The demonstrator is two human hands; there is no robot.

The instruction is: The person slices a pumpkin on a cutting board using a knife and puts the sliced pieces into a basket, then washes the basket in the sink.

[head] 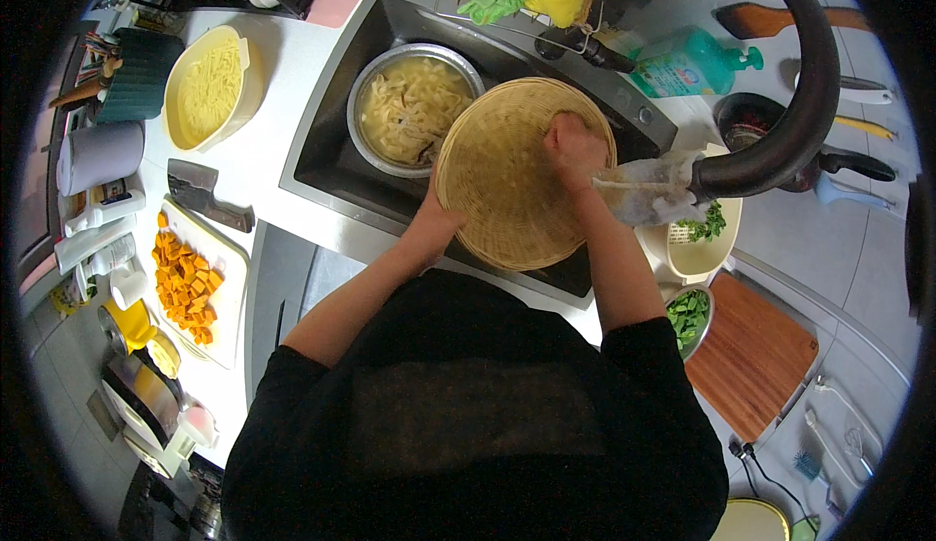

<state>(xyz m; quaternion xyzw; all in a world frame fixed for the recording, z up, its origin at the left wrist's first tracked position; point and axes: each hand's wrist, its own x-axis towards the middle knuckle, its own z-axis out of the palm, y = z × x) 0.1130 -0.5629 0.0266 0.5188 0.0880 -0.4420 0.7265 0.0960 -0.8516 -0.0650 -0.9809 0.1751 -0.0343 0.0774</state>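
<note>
My left hand (436, 227) grips the left rim of a round woven bamboo basket (512, 183) over the right part of the dark sink (322, 150). Inside the basket, near its right wall, is my right hand (576, 148) with curled fingers; whether it holds anything is hidden. Left of the basket, a metal bowl (354, 120) in the sink contains pale sliced food in liquid. The black faucet (801, 124) arches from the right, and its cloth-wrapped spout end (647, 186) is close to my right wrist.
Left counter: a cream tub (252, 95) of pale strips, a cleaver (208, 194), and orange cubes (186, 285) on a white cutting board (230, 270). Right side: a green soap bottle (687, 64), a bowl of chopped greens (689, 318), and a wooden board (753, 358).
</note>
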